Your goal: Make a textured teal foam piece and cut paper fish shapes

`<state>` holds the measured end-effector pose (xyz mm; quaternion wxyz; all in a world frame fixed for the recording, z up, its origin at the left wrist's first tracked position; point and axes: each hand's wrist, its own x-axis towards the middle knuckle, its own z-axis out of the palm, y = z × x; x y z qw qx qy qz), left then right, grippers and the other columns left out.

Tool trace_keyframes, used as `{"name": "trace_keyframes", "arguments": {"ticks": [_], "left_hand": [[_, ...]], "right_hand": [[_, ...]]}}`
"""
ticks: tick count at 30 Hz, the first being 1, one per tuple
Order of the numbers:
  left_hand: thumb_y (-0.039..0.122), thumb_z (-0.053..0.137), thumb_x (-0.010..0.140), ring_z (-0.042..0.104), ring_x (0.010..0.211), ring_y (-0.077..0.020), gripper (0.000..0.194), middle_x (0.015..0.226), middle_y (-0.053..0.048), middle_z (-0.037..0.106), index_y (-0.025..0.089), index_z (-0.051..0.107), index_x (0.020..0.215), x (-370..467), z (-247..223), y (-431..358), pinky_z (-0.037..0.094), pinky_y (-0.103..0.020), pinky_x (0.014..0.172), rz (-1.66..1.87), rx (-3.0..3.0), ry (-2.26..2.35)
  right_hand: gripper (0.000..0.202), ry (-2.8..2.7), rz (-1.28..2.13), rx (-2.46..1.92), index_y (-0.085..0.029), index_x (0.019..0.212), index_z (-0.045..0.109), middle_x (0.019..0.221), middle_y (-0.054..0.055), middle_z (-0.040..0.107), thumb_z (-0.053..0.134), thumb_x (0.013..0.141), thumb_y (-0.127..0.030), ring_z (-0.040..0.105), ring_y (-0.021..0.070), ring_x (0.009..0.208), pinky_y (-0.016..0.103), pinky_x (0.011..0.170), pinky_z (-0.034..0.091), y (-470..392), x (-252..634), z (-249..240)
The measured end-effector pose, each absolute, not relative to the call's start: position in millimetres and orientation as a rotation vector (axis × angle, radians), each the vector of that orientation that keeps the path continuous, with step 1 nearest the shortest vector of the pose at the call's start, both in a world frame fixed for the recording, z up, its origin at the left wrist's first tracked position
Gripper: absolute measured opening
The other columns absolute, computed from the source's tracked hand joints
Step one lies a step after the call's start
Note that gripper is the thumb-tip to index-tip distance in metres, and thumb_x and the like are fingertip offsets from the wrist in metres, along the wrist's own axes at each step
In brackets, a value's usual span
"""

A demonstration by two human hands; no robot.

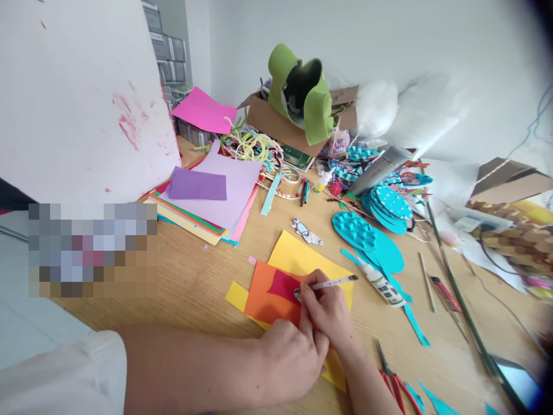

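Inspection finds the right hand [327, 310] grasping a pen [332, 283] over the red paper [282, 283], which lies on an orange sheet [261, 295] well in from the worktop's [185, 282] left edge, while the curled left hand's [291, 357] grip cannot be determined; good practice would favour light strokes with the sheet pressed flat.
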<state>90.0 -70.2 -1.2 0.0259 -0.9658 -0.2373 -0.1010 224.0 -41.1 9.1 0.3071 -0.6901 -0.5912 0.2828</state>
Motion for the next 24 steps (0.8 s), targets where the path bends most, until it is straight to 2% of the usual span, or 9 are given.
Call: {"name": "trace_keyframes", "arguments": {"ticks": [5, 11, 16, 18, 24], "left_hand": [[0.033, 0.038, 0.095, 0.067, 0.069, -0.0245, 0.043, 0.113, -0.029, 0.062, 0.003, 0.057, 0.121, 90, 0, -70, 0.037, -0.026, 0.038, -0.329, -2.979, -0.729], [0.034, 0.038, 0.096, 0.061, 0.05, -0.0181, 0.043, 0.112, -0.029, 0.063, 0.005, 0.056, 0.12, 89, 0, -70, 0.037, -0.027, 0.037, -0.287, -3.0, -0.748], [0.034, 0.034, 0.097, 0.068, 0.071, -0.0249, 0.045, 0.122, -0.032, 0.056, 0.004, 0.052, 0.125, 89, 2, -69, 0.04, -0.026, 0.04, -0.215, -2.999, -0.717], [0.036, 0.032, 0.098, 0.069, 0.073, -0.026, 0.044, 0.122, -0.032, 0.055, 0.006, 0.053, 0.122, 89, 4, -68, 0.04, -0.027, 0.041, -0.168, -3.031, -0.716], [0.039, 0.035, 0.098, 0.066, 0.061, -0.0215, 0.039, 0.125, -0.034, 0.052, 0.007, 0.055, 0.11, 87, 12, -63, 0.042, -0.029, 0.042, -0.072, -3.11, -0.721]], "right_hand": [[0.02, -1.555, 0.746, -1.818, -0.023, 0.071, 0.048, 0.056, -0.002, 0.056, 0.05, 0.086, -0.035, 0.051, 0.0144, 0.049, 0.025, 0.047, 0.039, -42, 224, 7], [0.02, -1.554, 0.738, -1.815, -0.022, 0.07, 0.049, 0.055, -0.002, 0.055, 0.051, 0.086, -0.034, 0.051, 0.0138, 0.049, 0.024, 0.047, 0.039, -42, 224, 7], [0.022, -1.483, 0.716, -1.744, -0.022, 0.069, 0.05, 0.057, -0.002, 0.054, 0.052, 0.087, -0.035, 0.051, 0.0137, 0.052, 0.024, 0.048, 0.039, -44, 225, 7], [0.024, -1.372, 0.628, -1.703, -0.021, 0.07, 0.05, 0.059, -0.002, 0.053, 0.053, 0.087, -0.037, 0.051, 0.0134, 0.054, 0.024, 0.049, 0.04, -44, 226, 9], [0.027, -1.161, 0.59, -1.615, -0.02, 0.094, 0.056, 0.069, 0.0, 0.06, 0.046, 0.092, -0.045, 0.054, 0.0127, 0.052, 0.026, 0.051, 0.045, -40, 236, 17]]}}
